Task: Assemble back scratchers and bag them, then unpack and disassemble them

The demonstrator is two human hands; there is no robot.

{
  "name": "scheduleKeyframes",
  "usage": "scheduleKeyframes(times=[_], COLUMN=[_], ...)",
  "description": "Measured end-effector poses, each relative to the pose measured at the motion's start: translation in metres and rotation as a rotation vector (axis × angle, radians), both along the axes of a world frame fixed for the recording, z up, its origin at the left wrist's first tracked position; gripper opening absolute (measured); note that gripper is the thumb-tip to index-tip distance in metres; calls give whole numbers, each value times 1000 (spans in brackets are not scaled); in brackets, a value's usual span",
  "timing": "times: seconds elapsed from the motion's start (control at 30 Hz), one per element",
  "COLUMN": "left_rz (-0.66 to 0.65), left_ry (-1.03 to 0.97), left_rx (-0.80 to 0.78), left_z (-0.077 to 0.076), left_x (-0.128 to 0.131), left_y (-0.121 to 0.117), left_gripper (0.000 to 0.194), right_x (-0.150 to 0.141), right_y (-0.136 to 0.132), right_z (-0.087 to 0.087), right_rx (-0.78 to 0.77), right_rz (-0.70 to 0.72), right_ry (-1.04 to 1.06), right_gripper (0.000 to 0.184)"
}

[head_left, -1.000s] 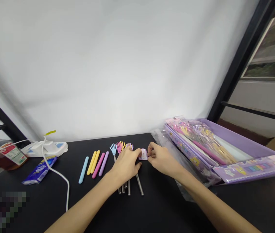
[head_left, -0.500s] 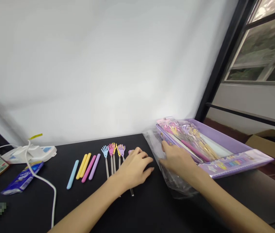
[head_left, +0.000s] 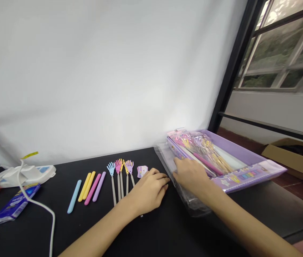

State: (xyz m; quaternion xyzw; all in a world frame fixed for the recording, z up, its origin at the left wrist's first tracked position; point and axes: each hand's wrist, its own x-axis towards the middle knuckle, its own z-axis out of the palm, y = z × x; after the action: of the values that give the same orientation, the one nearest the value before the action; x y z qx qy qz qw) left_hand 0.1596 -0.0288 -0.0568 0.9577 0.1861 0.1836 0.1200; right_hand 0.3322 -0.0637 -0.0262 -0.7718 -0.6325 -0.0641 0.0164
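My left hand (head_left: 150, 189) rests on the black table, fingers bent and apart, with nothing visible in it. Under its wrist run the metal rods of several small back scratchers (head_left: 120, 178) with blue, pink, yellow and purple hand-shaped heads. A stack of small printed cards (head_left: 142, 171) lies just beyond its fingers. My right hand (head_left: 190, 176) is closed on a clear plastic bag (head_left: 164, 155) along the near left side of a purple display box (head_left: 237, 150). Inside that box lie bagged back scratchers (head_left: 207, 150) and a pink handle.
Blue, yellow, pink and purple handles (head_left: 92, 188) lie in a row to the left. Farther left are a white power strip (head_left: 40, 173), its cable (head_left: 43, 205) and a blue packet (head_left: 16, 203). A cardboard box (head_left: 293, 157) stands on the floor at right.
The view has shifted slightly to the right. My left hand has shifted a little, and more of the printed cards shows. My right hand stays at the plastic bag.
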Motion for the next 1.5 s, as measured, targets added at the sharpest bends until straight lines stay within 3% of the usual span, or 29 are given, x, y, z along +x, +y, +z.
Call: scheduleKeyframes(times=[0.3, 0.5, 0.63, 0.73, 0.83, 0.97, 1.1, 1.27, 1.4, 1.5], left_rz=[57, 84, 113, 98, 114, 114, 25, 11, 34, 109], left_ry=[76, 103, 121, 122, 82, -7, 12, -2, -112, -340], left_rx=[85, 89, 104, 111, 124, 162, 203, 201, 64, -387], left_z=[-5, -1, 0, 0, 5, 16, 22, 20, 24, 29], left_x=[-2, 0, 3, 2, 5, 21, 46, 61, 59, 60], left_y=[5, 4, 5, 7, 9, 10, 8, 5, 6, 8], left_gripper=[26, 26, 23, 22, 25, 27, 24, 25, 27, 30], right_x=[-7, 4, 9, 13, 31, 80, 117, 125, 127, 113], right_y=[4, 8, 8, 2, -4, 3, 16, 21, 17, 15], right_z=[-16, -24, -29, -20, 1, 26, 26, 22, 40, 58], right_rx=[-48, 66, 60, 125, 195, 292, 97, 67, 141, 217], right_rz=[52, 75, 136, 160, 121, -88, -117, -48, 16, 108], right_ry=[55, 166, 244, 362, 454, 313, 263, 410, 603, 759], right_gripper=[27, 34, 25, 23, 25, 20, 31, 15, 19, 27])
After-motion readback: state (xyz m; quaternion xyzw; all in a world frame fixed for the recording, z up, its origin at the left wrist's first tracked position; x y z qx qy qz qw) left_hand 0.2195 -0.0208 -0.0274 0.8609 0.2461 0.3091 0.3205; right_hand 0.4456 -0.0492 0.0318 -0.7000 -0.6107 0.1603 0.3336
